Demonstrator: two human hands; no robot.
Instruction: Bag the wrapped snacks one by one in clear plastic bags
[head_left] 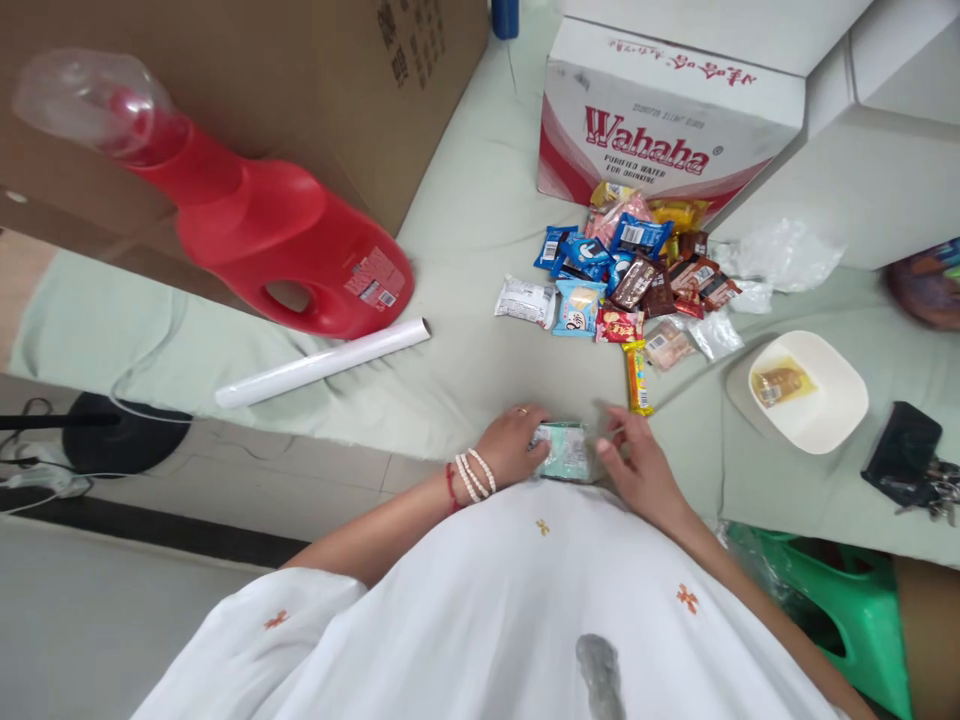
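At the table edge, against the white shirt, lies a pale green snack packet (564, 452) in clear shiny wrapping. My left hand (516, 447), with a ring and beaded bracelets, grips the packet's left end. Just off its right end is my right hand (637, 462), its thumb and fingers apart with nothing visible between them. Above that hand a yellow-wrapped stick snack (637, 378) points toward me. Farther back sits a pile of wrapped snacks, among them a light blue packet (578, 307), a white packet (525, 301) and a red packet (619, 325).
A Wahaha carton (660, 130) stands behind the pile. To the right are a white bowl (832, 395) holding one yellow packet, a black pouch (902, 445) and keys (937, 490). A red bottle (300, 230) and white roll (322, 363) lie left, beside a brown box (300, 90).
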